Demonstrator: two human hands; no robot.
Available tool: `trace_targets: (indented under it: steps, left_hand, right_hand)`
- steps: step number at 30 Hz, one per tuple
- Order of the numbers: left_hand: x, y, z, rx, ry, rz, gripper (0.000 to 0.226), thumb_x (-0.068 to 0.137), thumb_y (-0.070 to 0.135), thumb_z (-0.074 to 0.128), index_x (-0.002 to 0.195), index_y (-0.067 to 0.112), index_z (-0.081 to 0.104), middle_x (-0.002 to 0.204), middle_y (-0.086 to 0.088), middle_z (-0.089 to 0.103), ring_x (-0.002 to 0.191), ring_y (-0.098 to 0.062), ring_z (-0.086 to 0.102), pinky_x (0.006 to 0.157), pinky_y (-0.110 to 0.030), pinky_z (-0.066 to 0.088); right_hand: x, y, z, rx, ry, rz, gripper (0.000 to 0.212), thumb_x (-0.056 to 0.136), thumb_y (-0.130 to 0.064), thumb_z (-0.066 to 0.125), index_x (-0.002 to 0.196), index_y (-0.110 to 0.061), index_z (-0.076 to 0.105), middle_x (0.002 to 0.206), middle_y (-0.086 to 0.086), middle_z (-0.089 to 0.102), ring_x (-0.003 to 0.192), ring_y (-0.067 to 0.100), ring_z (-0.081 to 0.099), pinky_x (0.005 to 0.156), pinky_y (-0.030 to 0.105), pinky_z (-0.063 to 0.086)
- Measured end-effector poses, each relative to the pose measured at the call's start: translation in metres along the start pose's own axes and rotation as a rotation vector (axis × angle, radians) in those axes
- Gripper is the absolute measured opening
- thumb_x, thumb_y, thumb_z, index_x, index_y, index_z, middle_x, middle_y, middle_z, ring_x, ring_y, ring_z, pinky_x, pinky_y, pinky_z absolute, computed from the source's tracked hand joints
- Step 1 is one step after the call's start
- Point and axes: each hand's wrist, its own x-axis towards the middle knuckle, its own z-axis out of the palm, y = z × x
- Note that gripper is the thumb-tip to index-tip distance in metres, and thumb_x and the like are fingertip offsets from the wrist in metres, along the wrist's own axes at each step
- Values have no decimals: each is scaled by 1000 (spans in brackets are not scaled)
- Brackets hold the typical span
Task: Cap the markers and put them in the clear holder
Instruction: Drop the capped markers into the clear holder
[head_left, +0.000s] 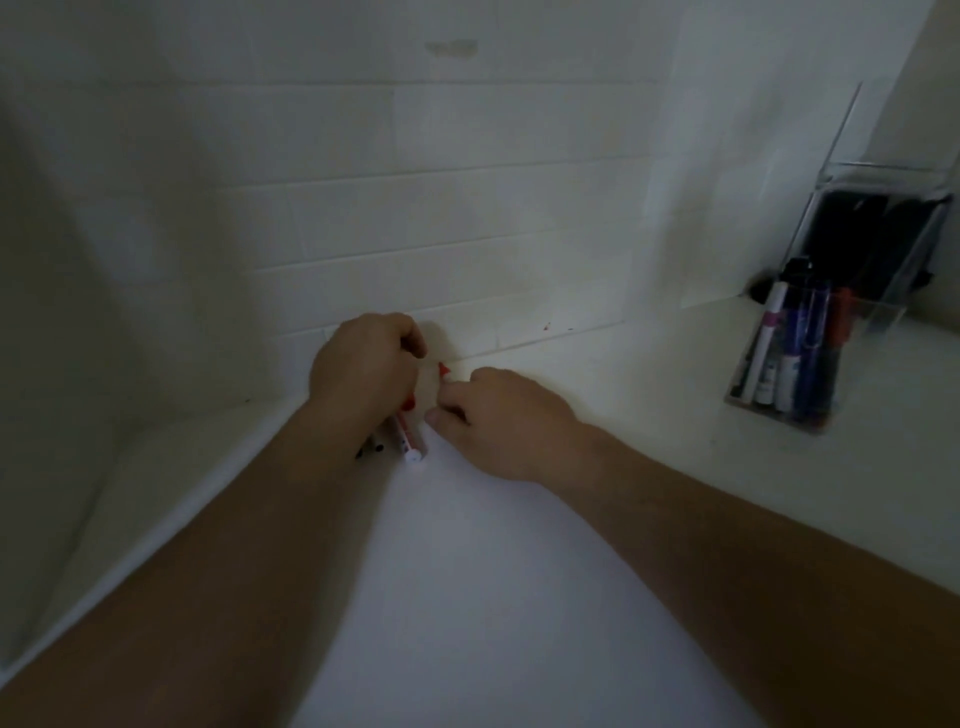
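My left hand (363, 369) grips a white-barrelled red marker (408, 439) near the tiled wall, its white end pointing toward me. Just to its right, my right hand (498, 415) pinches a small red cap (443, 370) with the fingertips, a short gap from the left hand. The marker's tip is hidden by my left fingers. A dark object (371, 448) peeks from under my left wrist. At the far right stands the clear holder (878, 306) with several capped markers (795, 353) in blue, purple and red.
A white counter (519, 597) spreads under both arms and meets a white tiled wall (415, 234). A raised ledge runs along the left edge. Dark items sit in the back part of the clear holder. Small red marks dot the wall's base.
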Motion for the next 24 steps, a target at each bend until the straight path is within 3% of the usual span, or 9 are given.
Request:
trace_targets:
  steps: [4, 7, 9, 11, 14, 18, 21, 24]
  left_hand:
    - [4, -4, 5, 193, -4, 39, 27, 67, 32, 48, 86, 35, 67, 86, 6, 70, 93, -27, 62, 82, -41, 55]
    - [3, -5, 8, 358, -127, 8, 30, 69, 49, 49, 92, 38, 65, 98, 4, 66, 104, -31, 52, 89, -40, 46]
    - [1, -3, 10, 397, -184, -1, 29, 71, 50, 51, 96, 40, 63, 105, 5, 65, 110, -32, 49, 89, -42, 39]
    - [1, 0, 12, 404, -222, -14, 27, 73, 49, 51, 97, 40, 61, 108, 5, 64, 113, -31, 47, 90, -44, 35]
    - [-2, 4, 12, 406, -230, -24, 23, 78, 41, 47, 98, 40, 59, 107, 5, 64, 113, -30, 47, 92, -44, 34]
    - [-1, 3, 17, 351, -257, 39, 30, 86, 27, 45, 106, 47, 54, 110, 3, 63, 114, -29, 48, 94, -43, 37]
    - [-5, 8, 20, 97, -191, 153, 28, 96, 22, 52, 109, 46, 61, 103, 1, 61, 99, -22, 58, 81, -30, 41]
    - [-14, 23, 22, -115, -121, 224, 24, 100, 18, 53, 108, 36, 67, 92, 5, 67, 80, -8, 60, 68, -17, 40]
  right_hand:
    - [-7, 11, -6, -149, -20, 107, 38, 101, -54, 37, 103, -23, 60, 102, 11, 64, 91, 34, 63, 66, 35, 39]
    - [-23, 29, -21, -159, -97, 203, 39, 101, -56, 38, 109, -24, 59, 118, 13, 63, 103, 35, 63, 73, 35, 39]
    - [-33, 44, -33, -124, -138, 228, 34, 100, -56, 42, 99, -26, 57, 120, 13, 63, 103, 34, 62, 74, 35, 41]
    - [-45, 56, -39, -70, -110, 242, 34, 97, -57, 47, 82, -26, 46, 105, 6, 66, 90, 31, 62, 71, 34, 44]
    - [-65, 64, -33, -26, 42, 262, 36, 94, -53, 52, 73, -29, 35, 82, -4, 60, 75, 24, 56, 66, 35, 46]
    - [-77, 65, -32, 149, 152, 251, 26, 97, -39, 52, 82, -28, 34, 72, -4, 55, 63, 17, 52, 57, 34, 42]
    - [-79, 67, -32, 280, 216, 283, 21, 99, -36, 52, 89, -30, 35, 69, -5, 53, 57, 13, 50, 50, 31, 35]
    - [-78, 73, -30, 396, 272, 333, 23, 101, -27, 52, 116, -33, 37, 79, -1, 61, 63, 15, 59, 56, 35, 49]
